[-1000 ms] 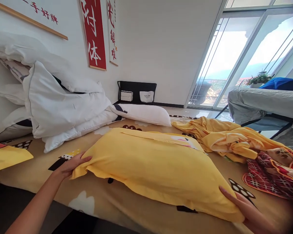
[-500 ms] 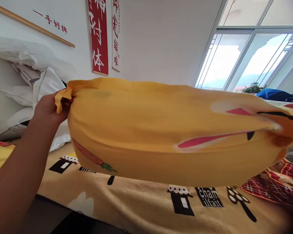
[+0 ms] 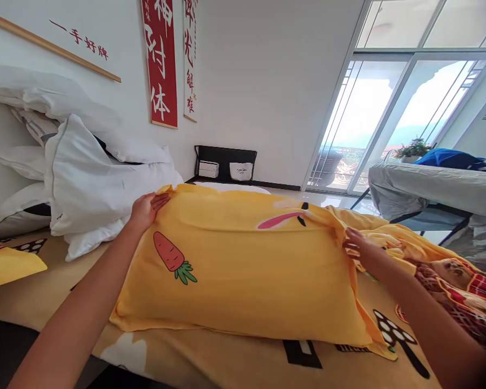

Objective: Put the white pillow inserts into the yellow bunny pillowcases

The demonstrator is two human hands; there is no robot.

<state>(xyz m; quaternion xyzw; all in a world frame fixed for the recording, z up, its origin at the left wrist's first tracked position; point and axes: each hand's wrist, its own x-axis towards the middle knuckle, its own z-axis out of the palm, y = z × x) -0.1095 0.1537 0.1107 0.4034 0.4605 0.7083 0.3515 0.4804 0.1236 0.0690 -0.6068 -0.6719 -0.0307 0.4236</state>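
Observation:
A plump yellow pillow (image 3: 243, 270) with a printed carrot and a pink-and-white ear shape lies across the bed blanket (image 3: 194, 356). At its far left corner my left hand (image 3: 148, 208) is closed on the fabric. My right hand (image 3: 355, 247) grips the right edge, fingers curled into the cloth. The pillow's near edge rests on the tan blanket, and a loose flap of the case sticks out at the near right corner.
White pillows (image 3: 101, 189) are piled at the left by the wall. A yellow cloth (image 3: 12, 265) lies at the left edge. Yellow and red-checked bedding (image 3: 449, 281) is bunched at the right. Beyond stand a covered table (image 3: 429, 178) and a black rack (image 3: 227, 156).
The pillow has come down from in front of me onto the bed and lies flatter. My right hand, hidden before, now shows at its right edge. My left hand has moved down and rightward.

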